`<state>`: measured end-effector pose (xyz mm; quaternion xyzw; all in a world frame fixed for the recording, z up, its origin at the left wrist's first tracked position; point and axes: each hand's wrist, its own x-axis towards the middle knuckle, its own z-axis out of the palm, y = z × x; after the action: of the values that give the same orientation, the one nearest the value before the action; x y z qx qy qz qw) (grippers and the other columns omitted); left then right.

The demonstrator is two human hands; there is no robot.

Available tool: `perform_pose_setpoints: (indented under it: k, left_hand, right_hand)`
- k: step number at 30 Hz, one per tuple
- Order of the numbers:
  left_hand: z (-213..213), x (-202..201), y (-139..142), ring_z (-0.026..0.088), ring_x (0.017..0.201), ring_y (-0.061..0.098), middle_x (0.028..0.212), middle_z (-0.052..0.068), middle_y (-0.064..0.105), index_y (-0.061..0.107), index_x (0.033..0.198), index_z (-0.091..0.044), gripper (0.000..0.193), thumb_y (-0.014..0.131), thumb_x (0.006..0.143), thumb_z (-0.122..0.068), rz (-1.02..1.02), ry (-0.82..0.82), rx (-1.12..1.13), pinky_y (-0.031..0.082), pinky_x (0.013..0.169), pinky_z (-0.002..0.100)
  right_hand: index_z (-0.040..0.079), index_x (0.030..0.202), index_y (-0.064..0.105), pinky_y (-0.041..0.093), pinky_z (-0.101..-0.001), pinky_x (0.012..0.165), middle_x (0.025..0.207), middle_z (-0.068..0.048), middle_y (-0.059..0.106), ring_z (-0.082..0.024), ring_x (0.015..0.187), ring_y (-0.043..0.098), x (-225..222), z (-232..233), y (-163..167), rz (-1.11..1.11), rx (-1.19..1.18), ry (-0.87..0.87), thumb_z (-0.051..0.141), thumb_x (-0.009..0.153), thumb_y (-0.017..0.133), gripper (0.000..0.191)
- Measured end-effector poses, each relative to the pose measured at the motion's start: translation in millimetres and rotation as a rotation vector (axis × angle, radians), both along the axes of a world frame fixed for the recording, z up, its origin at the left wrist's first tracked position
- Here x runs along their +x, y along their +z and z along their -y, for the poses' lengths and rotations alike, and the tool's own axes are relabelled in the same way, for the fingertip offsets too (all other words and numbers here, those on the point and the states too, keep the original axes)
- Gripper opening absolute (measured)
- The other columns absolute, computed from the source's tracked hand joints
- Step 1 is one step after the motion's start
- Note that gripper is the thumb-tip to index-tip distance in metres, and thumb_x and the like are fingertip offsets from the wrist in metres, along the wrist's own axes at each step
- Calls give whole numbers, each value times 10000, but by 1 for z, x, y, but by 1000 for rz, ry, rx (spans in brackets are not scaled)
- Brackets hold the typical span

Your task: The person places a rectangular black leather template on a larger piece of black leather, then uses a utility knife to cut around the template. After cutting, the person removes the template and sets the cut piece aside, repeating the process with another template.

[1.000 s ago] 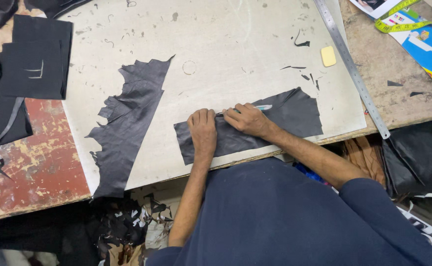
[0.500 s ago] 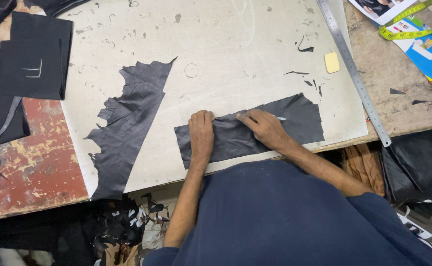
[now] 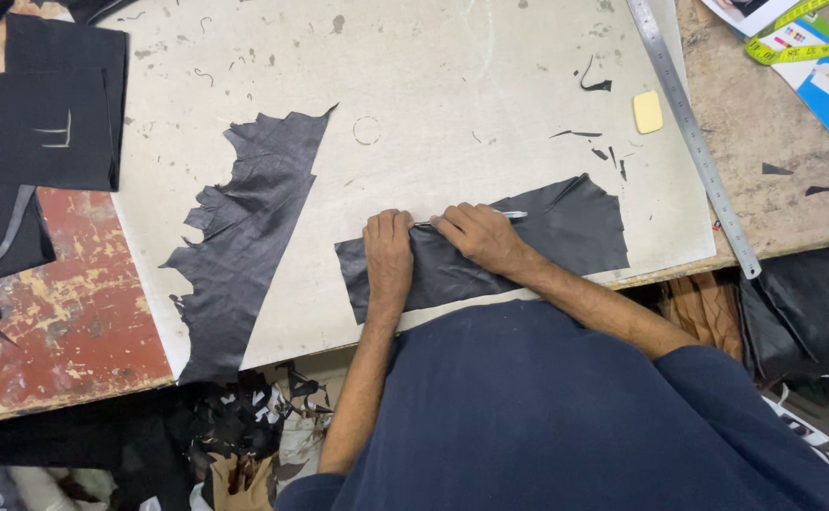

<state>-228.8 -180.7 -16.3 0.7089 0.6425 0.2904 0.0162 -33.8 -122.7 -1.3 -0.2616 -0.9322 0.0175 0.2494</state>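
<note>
A strip of black leather [image 3: 566, 232] lies across the near edge of a pale cutting board [image 3: 452, 104]. My left hand [image 3: 388, 254] presses flat on the strip's left part, fingers together. My right hand [image 3: 476, 235] rests on the strip just beside it and grips a thin silver knife [image 3: 511, 215], whose tip lies along the strip's upper edge. The two hands almost touch.
A ragged black leather offcut [image 3: 244, 237] lies to the left on the board. Black pieces [image 3: 50, 114] are stacked at far left. A long steel ruler [image 3: 694, 132], a yellow eraser-like block [image 3: 648, 112], a yellow measuring tape [image 3: 798, 47] and printed sheets sit right. Scraps hang below the table.
My right hand with the knife has slid left along the strip's upper edge, toward my left hand. The left hand has stayed pressed on the leather.
</note>
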Motion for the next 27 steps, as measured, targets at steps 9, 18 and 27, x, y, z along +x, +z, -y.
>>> perform_pose_setpoints:
  k: [9, 18, 27]
  left_hand:
    - [0, 0, 3, 266, 969, 552, 1053, 112, 593, 638, 1079, -24, 148, 637, 931, -26, -18, -19, 15, 465, 852, 395]
    - [4, -5, -2, 265, 935, 539, 1013, 112, 582, 638, 1070, -19, 135, 636, 936, -34, -109, 7, -35, 459, 827, 393]
    - [10, -4, 1, 274, 966, 537, 1040, 123, 584, 637, 1066, -13, 126, 625, 944, -39, -99, 100, -36, 472, 868, 403]
  right_hand:
    - [17, 1150, 704, 515, -309, 649, 958, -40, 642, -167, 817, 616, -4, 0, -1, 67, 18, -10, 65, 900, 667, 257]
    - [28, 1147, 709, 499, -289, 622, 991, -23, 673, -152, 813, 602, 25, -14, -4, 118, 75, 63, 71, 914, 670, 240]
    - [55, 1164, 718, 486, -294, 636, 979, 0, 672, -144, 825, 600, 84, -32, -3, 161, 72, 73, 89, 946, 673, 226]
